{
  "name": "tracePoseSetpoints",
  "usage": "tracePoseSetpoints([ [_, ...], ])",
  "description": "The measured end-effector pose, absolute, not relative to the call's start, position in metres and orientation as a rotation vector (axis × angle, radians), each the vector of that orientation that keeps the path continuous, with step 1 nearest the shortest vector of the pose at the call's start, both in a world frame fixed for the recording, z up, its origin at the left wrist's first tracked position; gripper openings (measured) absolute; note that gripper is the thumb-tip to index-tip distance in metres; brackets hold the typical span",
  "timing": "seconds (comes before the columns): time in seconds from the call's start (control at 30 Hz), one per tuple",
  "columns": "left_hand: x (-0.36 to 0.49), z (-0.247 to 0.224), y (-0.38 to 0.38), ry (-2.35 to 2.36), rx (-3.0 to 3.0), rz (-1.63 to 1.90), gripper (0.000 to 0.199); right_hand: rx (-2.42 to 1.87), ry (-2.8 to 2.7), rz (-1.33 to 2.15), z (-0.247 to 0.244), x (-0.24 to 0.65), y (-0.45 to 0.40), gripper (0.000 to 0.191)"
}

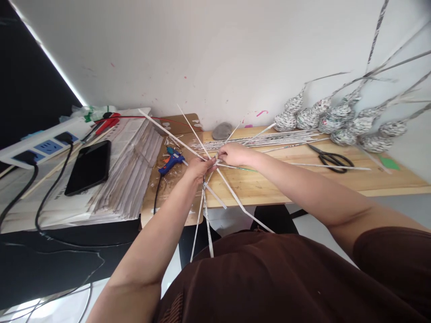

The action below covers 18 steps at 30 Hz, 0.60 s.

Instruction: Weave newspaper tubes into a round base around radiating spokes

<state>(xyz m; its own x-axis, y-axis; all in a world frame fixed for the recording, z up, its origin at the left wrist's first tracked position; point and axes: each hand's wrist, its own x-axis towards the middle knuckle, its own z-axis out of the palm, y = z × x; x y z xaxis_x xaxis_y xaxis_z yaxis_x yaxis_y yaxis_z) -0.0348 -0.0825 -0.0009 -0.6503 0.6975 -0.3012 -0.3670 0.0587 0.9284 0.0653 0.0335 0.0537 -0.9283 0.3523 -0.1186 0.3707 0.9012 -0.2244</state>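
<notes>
Both hands meet over the front of the wooden table, at the centre where several rolled newspaper sticks cross and spread out like spokes. My left hand is closed on the crossing from the left. From the right, my right hand pinches the paper sticks close to the same crossing, its fingertips almost touching the left ones. The exact grip at the centre is partly hidden by the fingers. Some sticks hang down toward my lap, while others point up toward the wall.
A bundle of paper sticks lies behind the hands, near a grey stone. Black scissors and woven paper gourds are to the right. Leftward are a blue glue gun, stacked newspapers, a phone and a power strip.
</notes>
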Motion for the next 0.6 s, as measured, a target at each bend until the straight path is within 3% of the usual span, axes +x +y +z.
tracePoseSetpoints([
  [0.13,-0.033,-0.003,-0.079,1.512,0.399,1.720,0.025,0.715,2.982,-0.523,0.058,0.066,0.032,0.024],
  [0.3,-0.032,-0.006,-0.078,1.477,0.403,1.701,0.027,1.084,2.746,-1.289,0.050,0.066,0.034,0.026],
  [0.5,-0.031,-0.003,-0.077,1.522,0.425,1.654,0.024,1.001,3.142,-0.933,0.040,0.066,0.035,0.019],
  [0.6,-0.031,-0.001,-0.077,1.531,0.445,1.630,0.023,0.887,3.186,-0.926,0.042,0.066,0.035,0.024],
])
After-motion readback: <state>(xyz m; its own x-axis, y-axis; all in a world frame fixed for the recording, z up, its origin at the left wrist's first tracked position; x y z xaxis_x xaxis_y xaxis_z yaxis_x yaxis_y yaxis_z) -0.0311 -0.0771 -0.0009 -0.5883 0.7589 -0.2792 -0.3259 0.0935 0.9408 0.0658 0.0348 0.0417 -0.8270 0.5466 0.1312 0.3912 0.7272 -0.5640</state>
